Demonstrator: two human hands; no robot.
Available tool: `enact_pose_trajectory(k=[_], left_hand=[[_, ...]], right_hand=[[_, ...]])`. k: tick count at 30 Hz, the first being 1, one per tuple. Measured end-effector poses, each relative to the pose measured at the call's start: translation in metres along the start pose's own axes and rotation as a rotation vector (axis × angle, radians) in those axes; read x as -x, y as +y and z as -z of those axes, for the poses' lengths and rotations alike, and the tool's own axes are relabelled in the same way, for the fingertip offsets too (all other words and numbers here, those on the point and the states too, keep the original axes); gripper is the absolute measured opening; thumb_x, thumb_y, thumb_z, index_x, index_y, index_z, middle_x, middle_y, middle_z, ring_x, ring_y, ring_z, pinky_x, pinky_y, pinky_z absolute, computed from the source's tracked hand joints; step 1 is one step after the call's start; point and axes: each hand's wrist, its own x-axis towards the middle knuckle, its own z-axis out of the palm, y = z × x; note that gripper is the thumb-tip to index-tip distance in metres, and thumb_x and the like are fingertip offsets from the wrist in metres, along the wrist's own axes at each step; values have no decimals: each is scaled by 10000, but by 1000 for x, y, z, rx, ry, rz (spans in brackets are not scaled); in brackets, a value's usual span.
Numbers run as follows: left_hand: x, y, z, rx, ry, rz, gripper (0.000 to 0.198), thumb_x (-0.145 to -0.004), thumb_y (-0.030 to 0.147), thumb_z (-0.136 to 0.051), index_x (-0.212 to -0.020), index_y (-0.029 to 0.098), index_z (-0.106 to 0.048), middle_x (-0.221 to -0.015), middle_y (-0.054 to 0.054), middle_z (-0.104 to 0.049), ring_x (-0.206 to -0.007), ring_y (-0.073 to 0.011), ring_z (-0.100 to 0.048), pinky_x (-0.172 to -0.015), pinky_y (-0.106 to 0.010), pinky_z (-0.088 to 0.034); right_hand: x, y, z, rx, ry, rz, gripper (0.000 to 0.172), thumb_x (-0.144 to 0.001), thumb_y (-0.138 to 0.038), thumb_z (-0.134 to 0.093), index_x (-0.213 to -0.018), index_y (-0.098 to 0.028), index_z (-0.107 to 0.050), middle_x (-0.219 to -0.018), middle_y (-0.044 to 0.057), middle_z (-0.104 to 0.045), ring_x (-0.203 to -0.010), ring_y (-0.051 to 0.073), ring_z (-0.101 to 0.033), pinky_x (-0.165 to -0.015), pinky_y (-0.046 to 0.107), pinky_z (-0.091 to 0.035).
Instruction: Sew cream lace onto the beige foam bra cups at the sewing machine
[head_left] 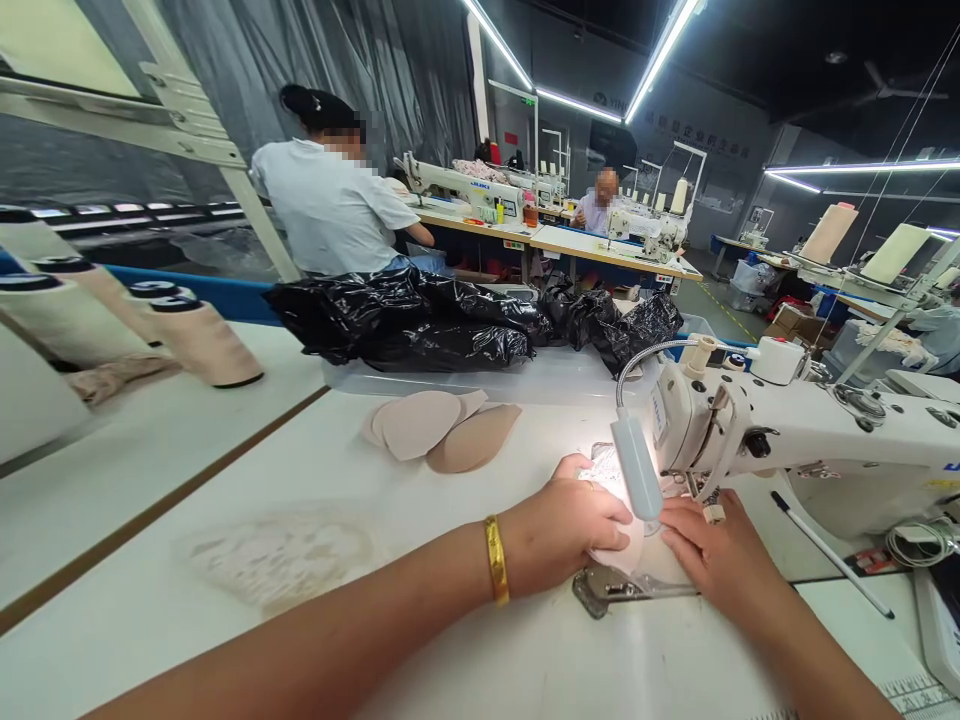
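Note:
My left hand (581,530) grips a pale pink fabric piece (624,556), thumb above and fingers curled over its edge, left of the needle area. My right hand (712,545) lies with its fingers stretched out flat at the right of the needle area, partly behind the presser parts. The white sewing machine (750,410) stands over both hands, and its grey lamp (637,470) lights the fabric and hides part of it. On the table to the left lie several beige, teardrop-shaped fabric pieces (427,425), overlapping each other.
Black plastic bags (412,320) fill a clear bin behind the table. Thread cones (202,340) stand at the left. A pen (832,555) and a ruler (915,695) lie at the right. One person (330,200) sits beyond the bags, another (596,205) farther back.

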Motion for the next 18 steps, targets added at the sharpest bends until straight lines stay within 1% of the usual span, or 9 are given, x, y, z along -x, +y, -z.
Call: enact_pose_trajectory(k=[2,4,7,10,13,18], left_hand=[[0,0,1,-12,12,-7,274,-752,-17,-633,-844,236,-678,-1153,42,-757,-960,-189,-694,-1010,-375,-286],[0,-2,-1,-20,23,-16,262,-753,3,-648,-844,244,-693,-1140,44,-761,-933,-185,-697,-1024,-372,-295],[1,-5,-7,-32,19,-12,260,-749,32,-664,-857,263,-717,-1079,45,-767,-886,-177,-696,-1030,-371,-305],[1,-6,-8,-32,0,5,284,-736,33,-662,-876,273,-721,-1060,31,-767,-888,-193,-693,-1028,-397,-308],[1,-4,-4,-26,-10,11,276,-727,23,-656,-856,263,-701,-1072,28,-765,-887,-197,-681,-1029,-422,-290],[0,0,0,-13,-31,24,269,-749,19,-632,-849,262,-691,-1005,28,-755,-875,-192,-663,-1000,-407,-300]], right_hand=[[2,1,2,-31,-4,-18,264,-1005,-209,-501,-1128,-286,-722,-1087,43,-764,-880,273,-580,-764,415,-501],[3,0,5,-124,-21,-22,261,-1006,-201,-513,-1133,-305,-716,-1093,32,-739,-882,257,-561,-801,409,-488],[2,-5,9,-257,-94,-14,244,-1005,-173,-519,-1076,-303,-713,-987,23,-689,-828,212,-556,-805,369,-478],[-1,-11,12,-352,-141,-14,243,-1018,-158,-490,-1035,-283,-697,-942,21,-649,-783,186,-555,-734,326,-468],[-3,-16,13,-377,-144,0,244,-1028,-162,-474,-1074,-280,-682,-939,26,-632,-816,192,-557,-732,325,-465],[-5,-21,13,-341,-173,30,231,-1035,-173,-463,-1102,-270,-662,-930,23,-612,-873,206,-557,-795,361,-468]])
